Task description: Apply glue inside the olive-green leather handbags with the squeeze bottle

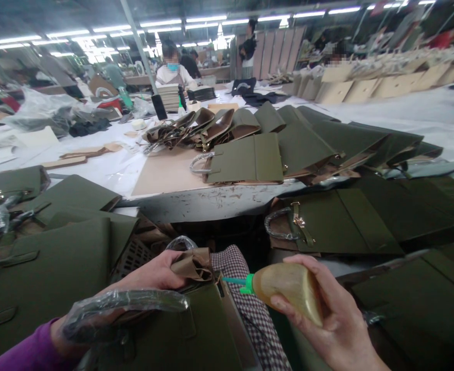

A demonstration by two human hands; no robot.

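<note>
An olive green bag point(173, 330) with a plastic-wrapped handle point(134, 304) lies in front of me, over a checkered cloth point(246, 293). My left hand point(161, 270) reaches past that handle and is closed on the brown lining point(194, 264) at the bag's top corner. In my right hand point(327, 309) is a squeeze bottle point(289, 288) of amber liquid, held tilted sideways. Its green cap point(249, 284) and thin nozzle point left, and the tip is at the bag's edge beside the lining; whether it touches is unclear.
More olive bags are stacked at the left point(57, 268) and right point(338, 221). Ahead, a white worktable point(111, 175) bears a row of bags point(304, 139) and a brown board point(161, 170). A masked person point(173, 72) is behind it. A perforated basket point(134, 255) is beyond my left forearm.
</note>
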